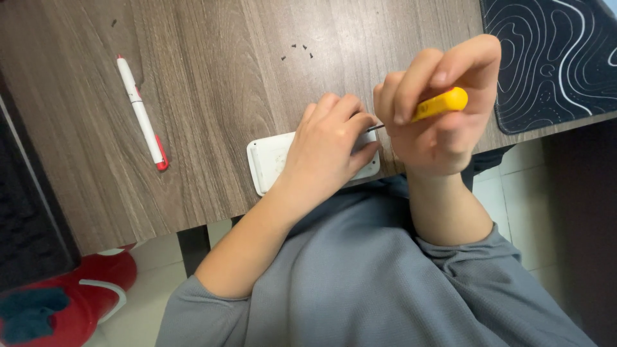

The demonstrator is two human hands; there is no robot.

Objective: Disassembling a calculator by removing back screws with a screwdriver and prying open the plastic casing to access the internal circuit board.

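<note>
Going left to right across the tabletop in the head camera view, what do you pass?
White pen with red cap → white rectangular device → left hand resting on that device → right hand holding a yellow-handled screwdriver → black mat with white wavy lines.

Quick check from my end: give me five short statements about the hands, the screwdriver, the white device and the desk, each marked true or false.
1. The right hand grips a yellow-handled screwdriver. True.
2. The left hand rests on the white device. True.
3. The white device sits on the black patterned mat. False: it lies on the wooden desk near its front edge, while the mat is off at the desk's right end.
4. The red-and-white pen is held in the left hand. False: it lies alone on the desk, apart from both hands.
5. Small dark specks lie on the desk beyond the hands. True.
</note>
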